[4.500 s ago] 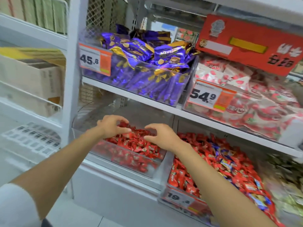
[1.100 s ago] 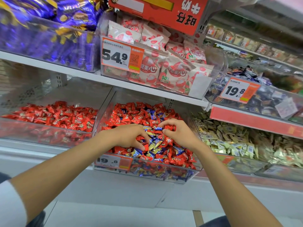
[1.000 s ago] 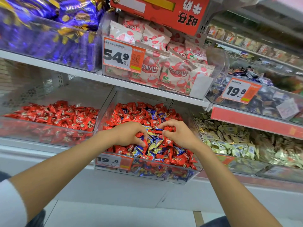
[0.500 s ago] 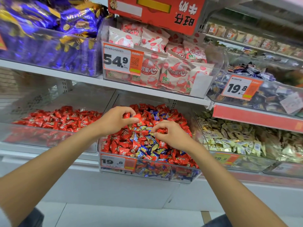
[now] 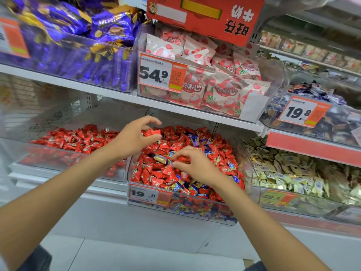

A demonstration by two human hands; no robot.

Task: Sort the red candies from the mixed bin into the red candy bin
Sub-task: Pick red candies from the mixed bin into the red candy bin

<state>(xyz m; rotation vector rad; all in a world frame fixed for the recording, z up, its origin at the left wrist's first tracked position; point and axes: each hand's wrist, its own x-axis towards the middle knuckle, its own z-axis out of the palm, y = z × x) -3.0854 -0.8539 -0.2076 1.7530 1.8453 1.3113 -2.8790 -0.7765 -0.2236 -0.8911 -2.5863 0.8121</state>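
Note:
The clear mixed bin (image 5: 205, 211) on the lower shelf holds red candies with several blue and gold ones among them. Left of it stands the red candy bin (image 5: 64, 165), filled with red wrappers only. My left hand (image 5: 134, 139) is raised over the mixed bin's left edge and pinches a red candy (image 5: 155, 132) between thumb and fingers. My right hand (image 5: 192, 163) rests on the mixed pile, its fingertips closed on a red candy (image 5: 180, 159) that they partly hide.
The upper shelf (image 5: 109, 95) hangs close above both bins, carrying a bin of purple packets (image 5: 78, 61) and a bin of white strawberry bags (image 5: 211, 85). To the right sits a bin of pale yellow candies (image 5: 293, 178). Price tags (image 5: 149, 194) front the bins.
My left hand has lifted out of the mixed pile with a red candy and drifted up and left. My right hand stays on the pile, picking at candies.

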